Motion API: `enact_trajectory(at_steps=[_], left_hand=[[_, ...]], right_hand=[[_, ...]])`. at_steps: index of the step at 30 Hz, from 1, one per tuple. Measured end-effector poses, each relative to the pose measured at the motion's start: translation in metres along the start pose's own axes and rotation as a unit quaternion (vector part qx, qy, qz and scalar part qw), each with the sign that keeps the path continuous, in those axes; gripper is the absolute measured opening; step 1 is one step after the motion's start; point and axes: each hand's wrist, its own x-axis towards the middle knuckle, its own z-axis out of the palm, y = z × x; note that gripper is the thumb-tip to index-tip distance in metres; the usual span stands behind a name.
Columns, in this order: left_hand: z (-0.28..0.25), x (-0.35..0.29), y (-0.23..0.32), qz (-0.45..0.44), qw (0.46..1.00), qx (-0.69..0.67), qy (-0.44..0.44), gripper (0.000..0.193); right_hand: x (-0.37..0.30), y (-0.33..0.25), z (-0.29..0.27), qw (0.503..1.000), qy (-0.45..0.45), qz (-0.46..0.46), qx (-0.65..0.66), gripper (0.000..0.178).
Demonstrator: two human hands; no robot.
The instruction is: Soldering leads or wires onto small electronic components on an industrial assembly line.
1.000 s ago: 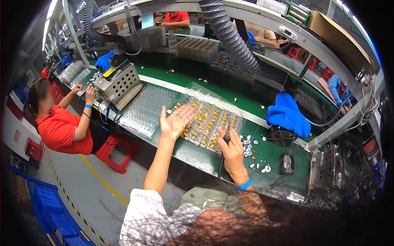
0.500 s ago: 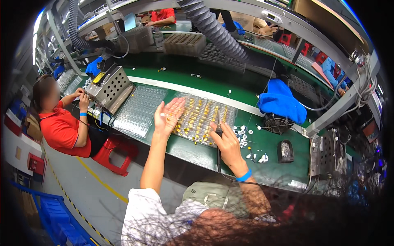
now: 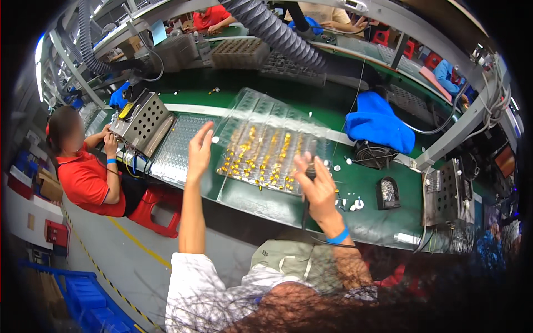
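My left hand (image 3: 199,152) is raised beside the left edge of a clear plastic tray (image 3: 266,114), fingers bent together. A small white round piece (image 3: 215,140) shows at its fingertips; the exact grip is blurred. The tray has several rows of small gold-coloured parts (image 3: 258,161) toward its near side, and its far part shows bare pockets. My right hand (image 3: 319,191) is over the tray's near right corner, closed around a slim dark-handled soldering iron (image 3: 311,168) whose cable runs down past the wrist. Motion smears the tray and the iron's tip.
A second clear tray (image 3: 186,139) lies to the left, by a perforated metal box (image 3: 142,123). White pieces (image 3: 350,204), a dark container (image 3: 387,194) and a fan under blue cloth (image 3: 377,125) stand right. A person in red (image 3: 83,177) sits left. A grey hose (image 3: 272,30) hangs overhead.
My left hand has moved left, with the white piece, and its fingers have drawn together. The clear tray now reaches farther back over the bench. My right hand has moved slightly right, still with the soldering iron.
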Motion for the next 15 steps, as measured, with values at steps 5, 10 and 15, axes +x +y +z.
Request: enact_trajectory(at_steps=[5, 10, 15], left_hand=[[-0.042, 0.003, -0.021, -0.137, 0.861, 0.482, -0.087, 0.085], [-0.069, 0.002, -0.025, -0.056, 0.868, 0.479, -0.12, 0.07], [-0.07, 0.014, -0.01, -0.013, 0.883, 0.451, -0.125, 0.062]], right_hand=[[0.013, 0.016, -0.017, 0.998, 0.043, 0.032, 0.043, 0.048], [0.023, 0.014, -0.016, 0.992, 0.071, 0.053, 0.092, 0.051], [0.018, 0.019, -0.019, 0.989, 0.082, 0.065, 0.104, 0.048]])
